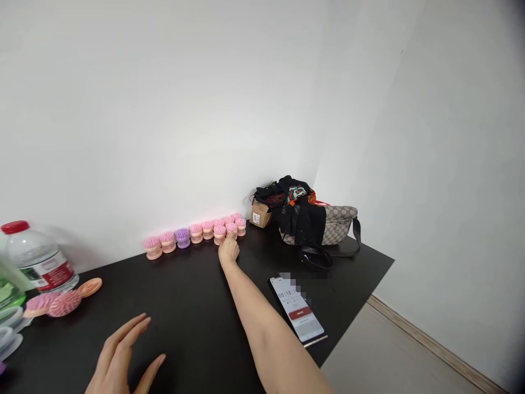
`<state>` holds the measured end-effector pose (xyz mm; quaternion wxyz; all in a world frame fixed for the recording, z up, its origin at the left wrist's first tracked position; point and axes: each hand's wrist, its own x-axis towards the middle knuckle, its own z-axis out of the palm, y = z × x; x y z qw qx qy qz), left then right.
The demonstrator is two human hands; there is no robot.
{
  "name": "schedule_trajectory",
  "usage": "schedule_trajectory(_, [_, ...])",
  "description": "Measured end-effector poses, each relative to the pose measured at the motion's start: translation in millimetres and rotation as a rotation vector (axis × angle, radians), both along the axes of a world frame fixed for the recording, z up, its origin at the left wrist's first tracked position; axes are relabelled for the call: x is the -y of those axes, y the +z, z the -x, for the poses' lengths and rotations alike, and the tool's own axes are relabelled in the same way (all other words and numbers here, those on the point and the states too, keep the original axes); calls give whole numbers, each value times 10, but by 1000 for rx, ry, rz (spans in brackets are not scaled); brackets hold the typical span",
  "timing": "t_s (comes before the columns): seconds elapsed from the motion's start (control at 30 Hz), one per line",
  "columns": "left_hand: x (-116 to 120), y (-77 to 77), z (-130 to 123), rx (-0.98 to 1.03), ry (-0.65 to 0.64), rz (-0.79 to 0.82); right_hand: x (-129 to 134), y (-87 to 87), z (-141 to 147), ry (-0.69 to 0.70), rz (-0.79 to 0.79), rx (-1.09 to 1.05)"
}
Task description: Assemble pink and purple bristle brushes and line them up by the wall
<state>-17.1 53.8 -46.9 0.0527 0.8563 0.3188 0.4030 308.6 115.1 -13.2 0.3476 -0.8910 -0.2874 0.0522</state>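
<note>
My right hand [228, 250] reaches to the row along the wall, its fingers closed around a pink scalp brush [232, 227] at the front of the row's right end. Bristles face up on that brush, and my fingers hide part of its base. Beside it stand another pink brush [220, 234] on the left and one [241, 226] on the right. A purple scalp brush [182, 237] sits among several pink ones further left. Low in the view, my left hand [121, 358] hovers over the black table [184, 312], fingers apart and holding nothing.
At the left are a red-capped bottle [45, 262], loose pink brush heads [65, 303], an orange brush part [90, 287] and clear plastic pieces [10, 328]. A phone [297, 309] lies right of my forearm. Behind it are a patterned bag [338, 224] and cardboard box [261, 214].
</note>
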Motion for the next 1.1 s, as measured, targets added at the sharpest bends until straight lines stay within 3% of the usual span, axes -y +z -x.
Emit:
schedule_trajectory(0.13, [220, 137, -25, -19, -7, 22, 185, 20, 125, 51, -57, -11])
schedule_trajectory(0.23, [371, 220, -46, -53, -25, 62, 260, -72, 279, 152, -125, -1])
schedule_trajectory(0.33, [392, 285, -19, -60, 7, 46, 317, -221, 462, 313, -215, 14])
schedule_trajectory(0.43, [339, 388, 86, -69, 131, 12, 486, -354, 695, 467, -301, 28])
schedule_trajectory(0.63, [174, 760, 540, -62, 458, 100, 1016, -545, 1091, 732, -418, 41])
schedule_trajectory(0.8, [299, 1003, 1130, -189, 642, 223, 1264, -624, 1131, 829, -424, 22])
schedule_trajectory(0.93, [453, 926, 1567, -317, 823, 386, 1285, -603, 1155, 856, -426, 0])
schedule_trajectory(1.1, [487, 611, 1770, -474, 878, 561, 1279, -590, 1234, 904, -453, -4])
